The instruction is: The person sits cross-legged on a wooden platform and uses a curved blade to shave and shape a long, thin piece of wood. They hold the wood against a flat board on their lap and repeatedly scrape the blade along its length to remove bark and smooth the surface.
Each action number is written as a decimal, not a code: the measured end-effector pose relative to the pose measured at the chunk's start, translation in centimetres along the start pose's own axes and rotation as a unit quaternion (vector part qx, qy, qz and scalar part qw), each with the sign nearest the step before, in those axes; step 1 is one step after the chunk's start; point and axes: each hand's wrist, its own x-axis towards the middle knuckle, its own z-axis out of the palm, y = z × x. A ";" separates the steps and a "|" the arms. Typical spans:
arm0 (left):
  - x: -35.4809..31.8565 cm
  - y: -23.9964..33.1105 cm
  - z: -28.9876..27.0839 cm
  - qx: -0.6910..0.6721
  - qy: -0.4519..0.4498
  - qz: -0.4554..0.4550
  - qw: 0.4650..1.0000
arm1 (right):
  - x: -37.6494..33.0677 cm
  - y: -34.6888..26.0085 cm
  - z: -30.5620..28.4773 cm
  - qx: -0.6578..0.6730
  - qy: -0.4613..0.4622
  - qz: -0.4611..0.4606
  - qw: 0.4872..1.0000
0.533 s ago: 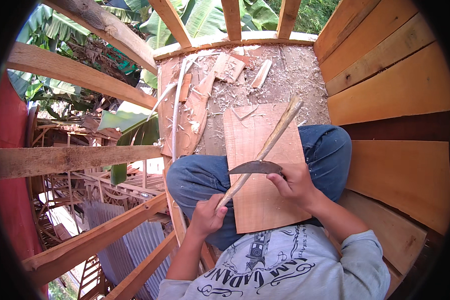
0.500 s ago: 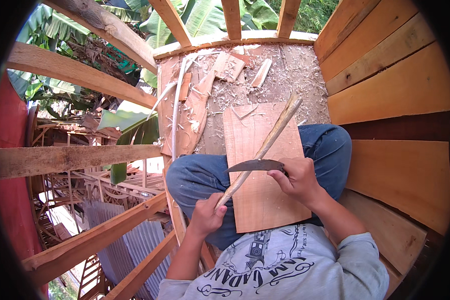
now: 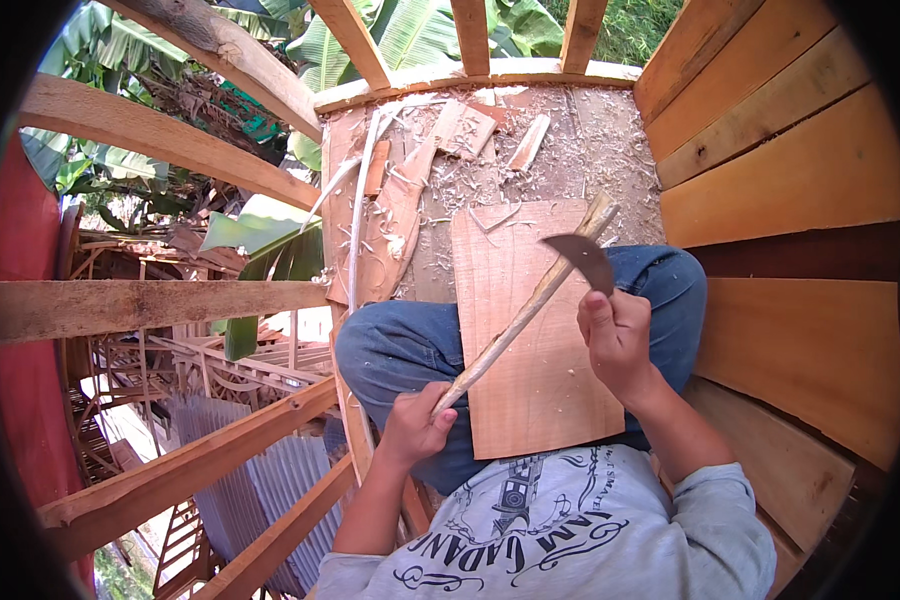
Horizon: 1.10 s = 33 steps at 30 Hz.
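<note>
Wooden stick (image 3: 520,322) clamped in left hand (image 3: 420,422), lower centre of frame; curved-blade knife (image 3: 585,259) gripped in right hand (image 3: 620,342), right of centre.

The right hand (image 3: 618,335) is covering the handle of the curved blade (image 3: 592,264), and the blade is hiding a short stretch of the stick (image 3: 515,330) near its upper end; the view is leaving their contact uncertain. The left hand (image 3: 420,422) is enclosing the stick's lower end. The board (image 3: 530,400) is concealing inner parts of the trouser legs (image 3: 400,345). The lower edge is cutting off the shirt (image 3: 560,540); the dark rim is cropping the red panel (image 3: 32,370). Scattered shavings (image 3: 396,246) are appearing too small for telling apart.
</note>
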 end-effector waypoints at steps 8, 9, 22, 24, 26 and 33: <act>0.0 0.3 0.2 0.002 -0.012 -0.019 1.000 | -1.0 1.2 -0.7 0.062 -0.007 0.072 0.995; -0.1 0.0 0.1 0.006 0.005 0.002 1.000 | -1.2 1.0 -0.3 -0.004 -0.040 -0.006 0.999; 0.1 0.3 -0.4 -0.020 -0.035 -0.002 0.999 | -1.1 -0.5 -1.1 -0.141 -0.102 -0.098 0.980; 0.4 0.3 -0.3 -0.047 -0.029 0.007 0.998 | -1.5 -1.0 -0.7 -0.118 -0.087 -0.049 0.988; 0.2 0.8 -0.4 -0.045 -0.027 0.002 0.999 | -2.9 -0.3 0.4 -0.125 -0.075 -0.076 0.986; 0.2 0.5 -0.3 -0.011 -0.054 0.014 0.998 | -3.9 -0.9 0.2 -0.215 -0.103 -0.127 0.963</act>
